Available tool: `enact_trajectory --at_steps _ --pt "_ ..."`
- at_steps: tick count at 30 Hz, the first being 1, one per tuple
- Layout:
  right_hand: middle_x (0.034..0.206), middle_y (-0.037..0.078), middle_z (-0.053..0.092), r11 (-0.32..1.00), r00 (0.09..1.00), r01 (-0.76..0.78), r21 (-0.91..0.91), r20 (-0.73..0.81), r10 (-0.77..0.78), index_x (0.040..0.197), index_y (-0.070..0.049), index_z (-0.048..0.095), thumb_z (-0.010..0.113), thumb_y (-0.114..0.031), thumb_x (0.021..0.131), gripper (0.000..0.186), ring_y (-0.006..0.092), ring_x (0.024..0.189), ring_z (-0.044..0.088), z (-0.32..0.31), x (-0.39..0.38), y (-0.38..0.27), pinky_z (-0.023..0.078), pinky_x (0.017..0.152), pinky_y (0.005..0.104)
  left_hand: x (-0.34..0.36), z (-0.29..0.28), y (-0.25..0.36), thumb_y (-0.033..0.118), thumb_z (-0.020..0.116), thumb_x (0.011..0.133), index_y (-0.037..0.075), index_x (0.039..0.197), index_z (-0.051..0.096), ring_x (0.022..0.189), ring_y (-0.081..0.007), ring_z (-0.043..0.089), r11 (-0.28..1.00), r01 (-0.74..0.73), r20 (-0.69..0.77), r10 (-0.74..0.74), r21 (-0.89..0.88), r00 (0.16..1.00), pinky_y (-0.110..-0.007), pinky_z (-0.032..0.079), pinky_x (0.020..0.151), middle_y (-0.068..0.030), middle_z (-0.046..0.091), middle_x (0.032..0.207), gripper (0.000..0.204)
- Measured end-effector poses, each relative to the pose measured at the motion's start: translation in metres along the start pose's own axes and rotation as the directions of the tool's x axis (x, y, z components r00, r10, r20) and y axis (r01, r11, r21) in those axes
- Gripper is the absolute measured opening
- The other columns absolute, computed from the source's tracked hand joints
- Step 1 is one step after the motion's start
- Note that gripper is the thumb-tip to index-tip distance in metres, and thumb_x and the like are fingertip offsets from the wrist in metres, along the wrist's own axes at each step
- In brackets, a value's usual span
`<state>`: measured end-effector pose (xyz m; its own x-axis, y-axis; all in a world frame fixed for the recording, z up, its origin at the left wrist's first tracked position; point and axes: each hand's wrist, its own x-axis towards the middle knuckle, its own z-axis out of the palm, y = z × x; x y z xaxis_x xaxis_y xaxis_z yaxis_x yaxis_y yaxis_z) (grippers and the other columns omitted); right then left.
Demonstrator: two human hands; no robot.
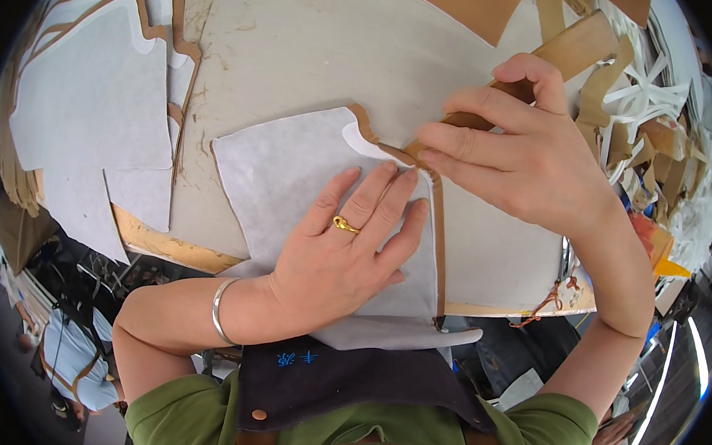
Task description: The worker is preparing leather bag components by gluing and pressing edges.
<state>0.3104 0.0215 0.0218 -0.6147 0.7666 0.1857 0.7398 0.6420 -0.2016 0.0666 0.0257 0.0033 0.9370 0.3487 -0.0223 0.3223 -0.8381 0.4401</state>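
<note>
Nearest, one dark apron (pixel 354 390) is worn over a green shirt (pixel 173 407), with blue marking at its upper left. Ahead of it, one pale-faced panel (pixel 282 165) with brown edging is laid at the front of the surface (pixel 301 56), its near part overhanging the front edge; a curved notch is cut in its far side. The left hand (pixel 342 246) is laid palm down on the panel, fingers extended and slightly spread, nothing grasped; a gold ring (pixel 344 223) and a silver bangle (pixel 217 312) are worn. A red-brown cord (pixel 548 301) is seen to the right, by the front edge. The right hand (pixel 523 151) is curled around a flat brown implement (pixel 583 47), its fingertips held at the panel's far right corner; the implement's exact kind cannot be told. To the left, similar panels (pixel 94 100) are stacked, overlapping. To the right, white strips (pixel 641 97) and brown offcuts (pixel 661 164) are heaped. Farthest, a brown sheet (pixel 471 8) is placed at the far side.
</note>
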Motion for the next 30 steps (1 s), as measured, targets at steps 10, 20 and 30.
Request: enact_trajectory --at_steps 10,20,30 --pt "0.094 -0.005 0.066 0.999 0.999 0.037 0.012 0.008 -0.038 0.088 -0.009 0.071 0.075 -0.015 0.073 0.016 0.017 0.091 0.061 0.008 0.013 -0.001 0.038 0.086 0.043 -0.004 0.006 0.0 0.046 0.077 0.057 0.015 0.126 0.063 0.125 -0.0309 0.047 0.999 0.021 -0.032 -0.02 0.041 0.999 -0.062 0.034 0.107 -0.0107 0.05 0.136 0.077" --pt "0.098 -0.008 0.064 0.991 0.978 -0.134 -0.01 -0.16 0.13 0.086 -0.013 0.073 0.071 -0.016 0.067 0.019 0.0145 0.09 0.057 0.029 0.01 -0.023 0.037 0.086 0.0399 -0.006 0.007 -0.002 0.048 0.078 0.055 0.016 0.126 0.063 0.125 -0.0307 0.047 0.999 0.008 -0.046 -0.007 0.034 0.999 -0.069 0.028 0.107 -0.0105 0.05 0.137 0.079" --pt "0.103 -0.008 0.068 0.95 0.931 -0.312 -0.005 -0.201 0.305 0.09 -0.014 0.074 0.071 -0.014 0.067 0.024 0.0133 0.087 0.058 0.038 0.012 -0.044 0.033 0.083 0.0387 -0.008 0.01 -0.002 0.047 0.079 0.056 0.013 0.125 0.063 0.119 -0.0252 0.049 1.0 0.011 -0.054 -0.011 -0.005 0.998 -0.07 0.026 0.108 -0.0072 0.051 0.126 0.078"
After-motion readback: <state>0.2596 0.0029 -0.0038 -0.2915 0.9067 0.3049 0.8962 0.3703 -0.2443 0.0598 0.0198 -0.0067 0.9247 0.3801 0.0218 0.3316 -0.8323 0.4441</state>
